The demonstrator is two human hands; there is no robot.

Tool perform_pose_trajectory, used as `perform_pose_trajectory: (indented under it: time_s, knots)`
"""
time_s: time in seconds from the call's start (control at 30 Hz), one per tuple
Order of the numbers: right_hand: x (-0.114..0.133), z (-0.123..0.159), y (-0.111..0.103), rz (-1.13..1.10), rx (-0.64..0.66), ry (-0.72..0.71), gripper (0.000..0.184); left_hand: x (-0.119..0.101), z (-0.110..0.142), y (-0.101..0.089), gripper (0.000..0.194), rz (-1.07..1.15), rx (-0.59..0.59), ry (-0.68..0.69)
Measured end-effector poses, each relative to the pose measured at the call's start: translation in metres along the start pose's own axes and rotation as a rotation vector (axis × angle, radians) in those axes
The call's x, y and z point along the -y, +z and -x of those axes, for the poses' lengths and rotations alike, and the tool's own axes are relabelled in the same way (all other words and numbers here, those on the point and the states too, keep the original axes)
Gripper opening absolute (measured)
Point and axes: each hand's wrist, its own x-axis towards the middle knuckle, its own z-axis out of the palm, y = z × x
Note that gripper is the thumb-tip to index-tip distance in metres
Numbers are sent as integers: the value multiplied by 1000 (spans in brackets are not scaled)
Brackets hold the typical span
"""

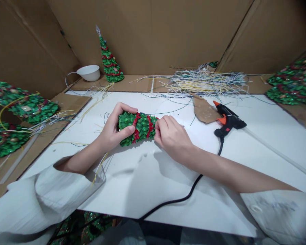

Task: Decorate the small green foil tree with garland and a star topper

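Note:
A small green Christmas tree ornament (pixel 143 126) with red garland bands lies on its side above the white tabletop (pixel 148 190). My left hand (pixel 117 127) wraps round its wide end, thumb across the front. At the narrow end, the curled fingers of my right hand (pixel 172 136) pinch the tip and hide it. Whether anything else sits between those fingers I cannot make out. To the right rests a black glue gun (pixel 231 117) with an orange nozzle and trigger, a glue stick (pixel 277 149) running out of its back. A torn cardboard piece (pixel 205 109) lies at its nozzle.
Behind stand a finished-looking tree ornament (pixel 111 64) and a white cup (pixel 89 72). A heap of thin wires (pixel 206 82) lines the back edge. More trees (pixel 295 81) flank both sides. A black cord (pixel 180 200) crosses the front, and cardboard walls (pixel 153 37) enclose the table.

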Motion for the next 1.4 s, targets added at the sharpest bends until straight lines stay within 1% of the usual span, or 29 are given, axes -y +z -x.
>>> perform_pose_trajectory:
  time_s: [0.13, 0.3, 0.47, 0.67, 0.77, 1.03, 1.2, 1.4]
  knots:
    - [0, 0, -5, -67, 23, 33, 14, 1, 1, 0, 37, 13, 1, 5]
    - [2, 1, -11, -150, 13, 98, 9, 1, 0, 0, 36, 18, 0, 19]
    - [4, -1, -13, -192, 27, 145, 11, 0, -1, 0, 39, 8, -9, 10]
    - [3, -4, -11, -120, 52, 81, 15, 1, -1, 0, 39, 10, -12, 15]
    - [3, -4, -8, -66, 26, 47, 13, 0, 0, 0, 38, 13, -17, 13]
    - [3, -1, 1, 67, -27, 3, 17, -1, 0, 0, 40, 11, -9, -2]
    - [3, 0, 4, 76, -51, -8, 17, -2, 0, 0, 37, 21, -5, -2]
    - [1, 2, 4, -2, -30, -21, 17, -4, 1, -1, 36, -16, 6, -21]
